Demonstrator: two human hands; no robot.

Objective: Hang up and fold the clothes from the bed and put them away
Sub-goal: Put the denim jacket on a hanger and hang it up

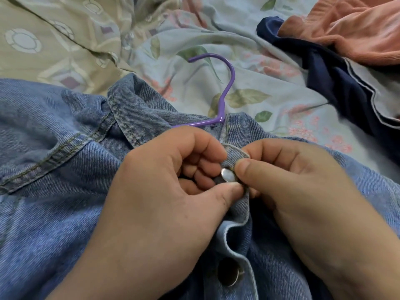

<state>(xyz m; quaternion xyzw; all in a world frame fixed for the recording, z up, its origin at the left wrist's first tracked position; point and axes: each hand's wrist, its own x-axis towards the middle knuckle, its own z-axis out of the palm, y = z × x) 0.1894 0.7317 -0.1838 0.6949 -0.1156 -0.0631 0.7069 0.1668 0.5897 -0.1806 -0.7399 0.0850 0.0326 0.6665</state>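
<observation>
The blue denim jacket [65, 169] lies on the floral bedsheet [249, 87] with a purple plastic hanger [223, 98] already inside its collar. The left hand [155, 191] and right hand [303, 187] both pinch the placket around the top silver metal button [227, 175], fastening it. A navy garment [329, 83] and a coral ribbed garment [357, 29] wait nearby, untouched.

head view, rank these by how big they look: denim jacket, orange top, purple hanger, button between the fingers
1. denim jacket, fills the lower frame
2. orange top, cut off by the frame edge
3. purple hanger, only its hook and part of an arm show
4. button, smallest
</observation>
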